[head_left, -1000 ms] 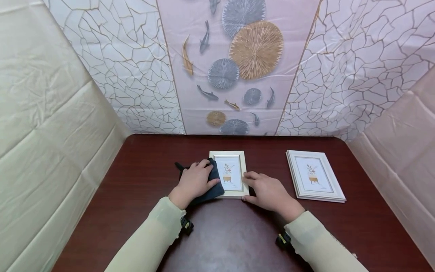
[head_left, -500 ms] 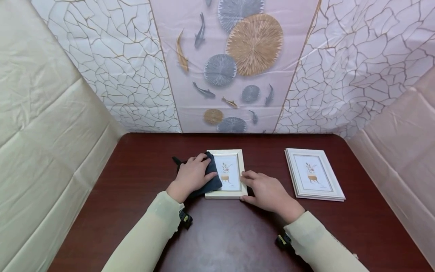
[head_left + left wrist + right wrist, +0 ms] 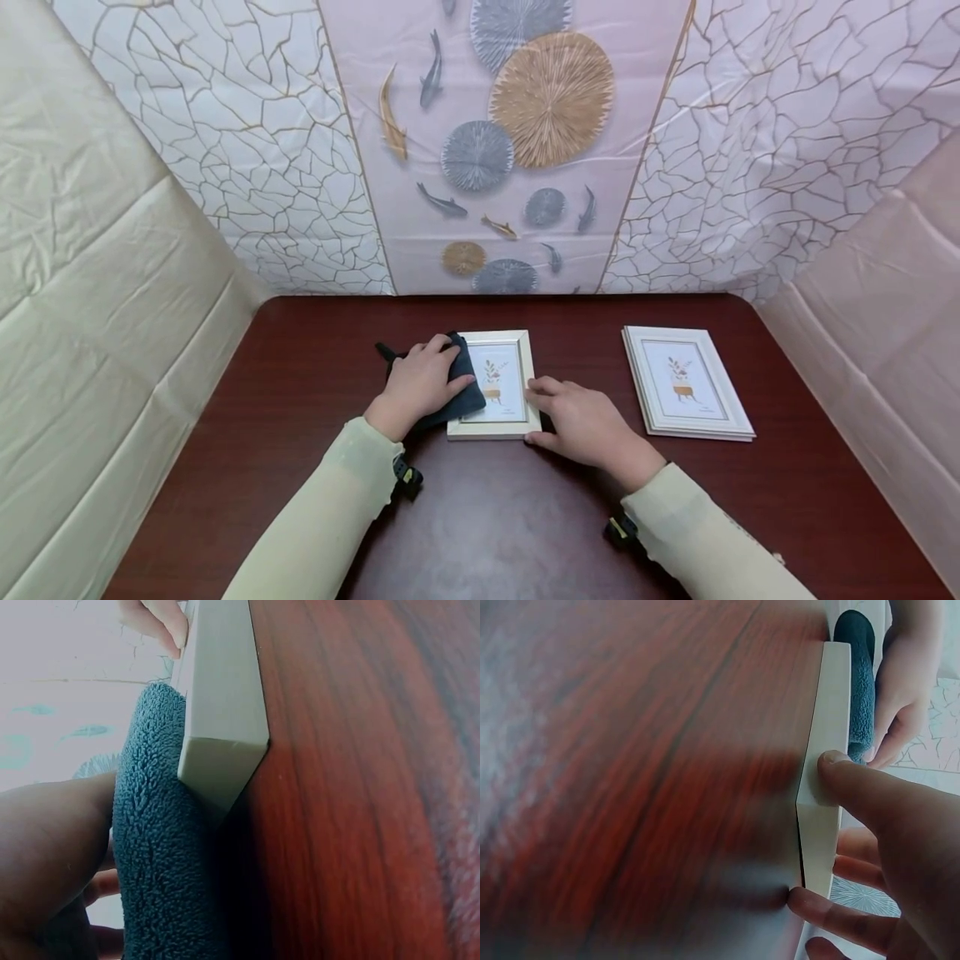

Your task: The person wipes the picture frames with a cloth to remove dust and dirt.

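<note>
A cream-edged picture frame with a potted-plant print lies flat on the table. My left hand rests on a folded dark blue-grey cloth, pressing it over the frame's left side. Its fingers lie on top, and the thumb points toward the print. The left wrist view shows the cloth's thick terry fold against the frame's corner. My right hand grips the frame's near right corner. In the right wrist view its thumb is on the near side and a fingertip on the right side.
To the right lies a small stack of white picture frames, the top one with a similar print. The dark red wooden table ends at a patterned cloth backdrop. Beige padded walls flank both sides.
The left hand and cloth have slid slightly away from the person along the frame, uncovering its near left corner. The right hand keeps its grip. The head view has shifted a little.
</note>
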The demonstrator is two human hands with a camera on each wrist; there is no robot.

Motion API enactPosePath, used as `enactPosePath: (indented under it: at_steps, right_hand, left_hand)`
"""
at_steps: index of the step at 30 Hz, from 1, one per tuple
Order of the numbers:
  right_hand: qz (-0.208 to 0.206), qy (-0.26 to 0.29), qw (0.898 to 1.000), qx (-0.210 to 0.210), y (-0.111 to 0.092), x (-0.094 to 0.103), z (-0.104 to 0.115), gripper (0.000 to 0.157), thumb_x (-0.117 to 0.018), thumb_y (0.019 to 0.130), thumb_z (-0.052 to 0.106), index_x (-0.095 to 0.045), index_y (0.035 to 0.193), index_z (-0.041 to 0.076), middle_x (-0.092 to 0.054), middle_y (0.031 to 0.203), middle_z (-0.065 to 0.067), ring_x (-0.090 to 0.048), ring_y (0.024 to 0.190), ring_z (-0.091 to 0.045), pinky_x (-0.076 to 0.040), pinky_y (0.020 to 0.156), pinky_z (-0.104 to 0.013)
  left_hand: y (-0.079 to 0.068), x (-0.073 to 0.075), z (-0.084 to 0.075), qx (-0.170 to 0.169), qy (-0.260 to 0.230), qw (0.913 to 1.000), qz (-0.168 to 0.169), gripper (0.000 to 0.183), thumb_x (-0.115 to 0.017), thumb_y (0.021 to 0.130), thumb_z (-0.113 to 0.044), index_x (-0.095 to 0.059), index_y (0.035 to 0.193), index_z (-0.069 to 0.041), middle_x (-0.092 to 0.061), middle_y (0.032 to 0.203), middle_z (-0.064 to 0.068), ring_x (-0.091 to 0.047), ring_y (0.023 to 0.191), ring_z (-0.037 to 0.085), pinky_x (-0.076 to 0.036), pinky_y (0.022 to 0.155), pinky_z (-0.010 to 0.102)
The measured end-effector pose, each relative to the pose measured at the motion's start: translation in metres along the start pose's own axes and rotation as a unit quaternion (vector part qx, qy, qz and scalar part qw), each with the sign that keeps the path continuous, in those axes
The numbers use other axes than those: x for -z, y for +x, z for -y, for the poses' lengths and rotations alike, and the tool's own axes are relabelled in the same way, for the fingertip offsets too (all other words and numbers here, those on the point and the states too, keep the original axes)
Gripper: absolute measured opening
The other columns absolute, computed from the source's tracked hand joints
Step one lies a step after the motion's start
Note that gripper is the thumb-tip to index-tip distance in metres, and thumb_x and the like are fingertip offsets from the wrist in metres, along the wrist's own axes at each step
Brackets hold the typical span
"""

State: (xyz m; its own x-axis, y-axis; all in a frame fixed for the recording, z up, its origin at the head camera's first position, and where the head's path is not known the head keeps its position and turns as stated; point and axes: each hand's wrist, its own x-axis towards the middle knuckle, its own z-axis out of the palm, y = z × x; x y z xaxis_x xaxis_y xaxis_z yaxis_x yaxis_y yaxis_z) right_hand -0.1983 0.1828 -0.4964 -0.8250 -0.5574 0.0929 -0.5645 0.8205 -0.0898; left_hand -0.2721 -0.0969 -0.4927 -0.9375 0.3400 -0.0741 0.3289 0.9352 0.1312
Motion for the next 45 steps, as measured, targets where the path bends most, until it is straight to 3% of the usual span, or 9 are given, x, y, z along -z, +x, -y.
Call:
enactPosePath:
  at_steps: [14, 26, 45]
  right_hand:
    - [0.01, 0.013, 1.0, -0.01, 0.002, -0.001, 0.006, 0.067, -0.087, 0.095, 0.049, -0.073, 0.145, 0.007, -0.065, 0.149, -0.009, -0.07, 0.125, -0.031, -0.062, 0.091, -0.05]
    - [0.011, 0.008, 1.0, -0.013, 0.001, 0.001, 0.005, 0.066, -0.086, 0.095, 0.05, -0.073, 0.145, 0.008, -0.064, 0.149, -0.008, -0.07, 0.126, -0.03, -0.062, 0.091, -0.05]
    - [0.004, 0.005, 1.0, -0.017, -0.004, 0.003, 0.005, 0.066, -0.087, 0.095, 0.048, -0.073, 0.145, 0.008, -0.064, 0.148, -0.008, -0.071, 0.122, -0.031, -0.062, 0.087, -0.051]
  left_hand:
    - [-0.008, -0.001, 0.004, 0.001, -0.015, 0.9999, 0.004, 0.072, -0.062, 0.108, -0.062, -0.056, 0.163, -0.017, -0.045, 0.168, 0.009, -0.054, 0.144, 0.042, -0.051, 0.105, 0.07]
    - [-0.016, -0.001, 0.001, -0.011, 0.004, 0.9999, 0.002, 0.073, -0.062, 0.107, -0.063, -0.058, 0.162, -0.015, -0.047, 0.166, 0.009, -0.056, 0.14, 0.042, -0.053, 0.103, 0.068]
    - [-0.048, 0.001, -0.011, -0.037, 0.003, 0.9993, -0.006, 0.069, -0.065, 0.107, -0.062, -0.062, 0.158, -0.015, -0.052, 0.162, 0.01, -0.06, 0.134, 0.042, -0.055, 0.101, 0.066]
